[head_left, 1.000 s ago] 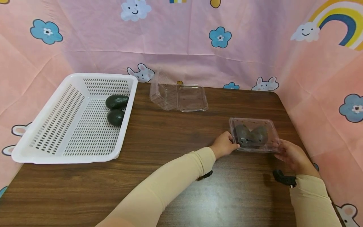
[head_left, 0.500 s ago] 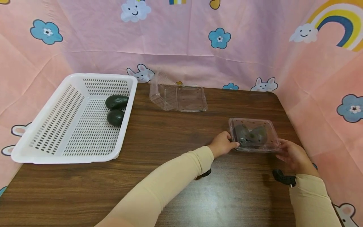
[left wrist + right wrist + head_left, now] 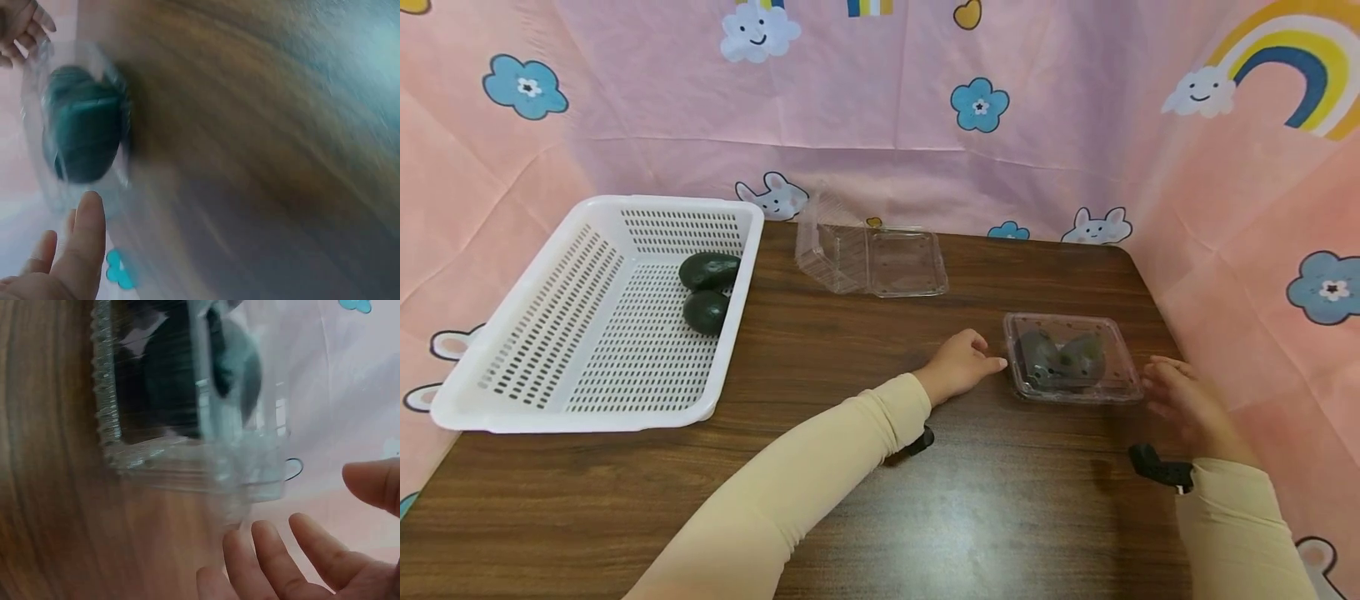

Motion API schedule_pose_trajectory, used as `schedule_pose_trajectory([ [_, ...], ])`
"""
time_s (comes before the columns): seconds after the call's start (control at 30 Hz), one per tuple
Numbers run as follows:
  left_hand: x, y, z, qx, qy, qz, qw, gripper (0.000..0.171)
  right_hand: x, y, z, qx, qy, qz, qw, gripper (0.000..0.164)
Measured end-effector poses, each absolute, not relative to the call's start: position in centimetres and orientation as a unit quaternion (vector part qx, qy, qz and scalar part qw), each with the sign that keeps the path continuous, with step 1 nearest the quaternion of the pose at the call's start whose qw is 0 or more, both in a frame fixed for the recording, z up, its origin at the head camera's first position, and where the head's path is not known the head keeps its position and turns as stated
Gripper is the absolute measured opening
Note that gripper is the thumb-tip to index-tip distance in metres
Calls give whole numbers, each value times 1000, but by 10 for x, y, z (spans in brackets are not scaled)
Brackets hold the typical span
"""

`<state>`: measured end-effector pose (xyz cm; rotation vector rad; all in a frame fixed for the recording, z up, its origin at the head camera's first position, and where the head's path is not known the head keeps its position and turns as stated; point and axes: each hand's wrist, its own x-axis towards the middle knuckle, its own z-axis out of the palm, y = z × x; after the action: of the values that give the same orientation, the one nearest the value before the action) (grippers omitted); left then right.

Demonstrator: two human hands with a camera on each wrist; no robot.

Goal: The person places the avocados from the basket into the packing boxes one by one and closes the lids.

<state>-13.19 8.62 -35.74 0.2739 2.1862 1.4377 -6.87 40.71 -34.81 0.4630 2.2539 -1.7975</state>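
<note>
A clear plastic clamshell box [image 3: 1120,367], its lid down, stands on the right part of the table with two dark green avocados [image 3: 1084,357] inside. Just off its left side is my left hand [image 3: 958,365], fingers relaxed and holding nothing. My right hand [image 3: 1195,408] is apart from the box's right end, its fingers loosely bent around nothing. In the right wrist view the box [image 3: 181,456] is blurred, with a gap between it and the thumb. The left wrist view has an avocado [image 3: 87,134] showing through the plastic beyond my fingertips [image 3: 91,209].
A white perforated basket [image 3: 722,367] stands at the left with two avocados [image 3: 706,312] along its right wall. At the back of the wooden table [image 3: 865,358] lies another clear clamshell [image 3: 908,262], lid raised. Patterned pink cloth [image 3: 880,100] hangs behind and along the sides.
Both hands have let go of the clamshell box. The left hand has drawn back to the left, and the right hand has moved slightly to the right. The box stays in place.
</note>
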Motion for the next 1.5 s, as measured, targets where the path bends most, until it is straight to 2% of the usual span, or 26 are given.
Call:
schedule_pose_trajectory([
  [0.1,-136,74,-353,96,798,542,245,44,-72,406,-342,154,791,-583,104,28],
  [0.2,-140,63,-348,91,798,544,241,46,-75,403,-336,147,828,-531,104,51],
  [0.3,-144,53,-342,88,808,532,237,47,-79,400,-332,140,853,-493,99,62],
  [0.57,-153,32,-331,89,844,488,204,43,-90,390,-313,120,873,-466,81,62],
  [0.7,-157,21,-324,86,846,489,194,45,-97,380,-305,106,876,-466,67,56],
  [0.9,-164,8,-317,79,854,480,182,48,-106,364,-297,100,882,-457,61,61],
  [1.27,-172,-10,-302,64,865,472,156,47,-121,338,-286,95,901,-414,89,68],
  [1.5,-179,-20,-298,54,874,461,142,49,-129,328,-284,91,894,-428,97,67],
])
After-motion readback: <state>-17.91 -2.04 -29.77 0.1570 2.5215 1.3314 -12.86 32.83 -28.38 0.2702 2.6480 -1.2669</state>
